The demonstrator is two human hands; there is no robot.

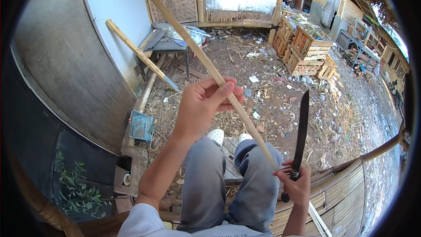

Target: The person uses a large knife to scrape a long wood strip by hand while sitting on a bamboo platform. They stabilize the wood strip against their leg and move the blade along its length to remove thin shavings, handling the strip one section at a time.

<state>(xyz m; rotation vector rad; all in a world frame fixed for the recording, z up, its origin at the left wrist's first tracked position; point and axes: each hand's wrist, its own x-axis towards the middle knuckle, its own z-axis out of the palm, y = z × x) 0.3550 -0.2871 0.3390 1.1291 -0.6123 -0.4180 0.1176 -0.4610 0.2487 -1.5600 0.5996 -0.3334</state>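
A long, pale bamboo strip (198, 50) slants across the view, from the far left down toward my right knee. My left hand (199, 107) is closed around its middle, with thumb and fingertips pinching it. My right hand (297, 187) grips the dark handle of a long knife (301, 134), its blackened blade pointing up and away from me. The strip's lower end touches or lies very close to the fingers of that same hand; whether they also pinch it, I cannot tell. The blade stands to the right of the strip, apart from its middle.
I sit on a bamboo-slat bench (337, 197), feet on a wooden board (231, 160). Wooden crates (307, 55) stand at the far right. A wooden post (140, 55) leans by a low table (169, 44) at left. A blue plastic basket (141, 126) lies near the wall; litter and shavings cover the ground.
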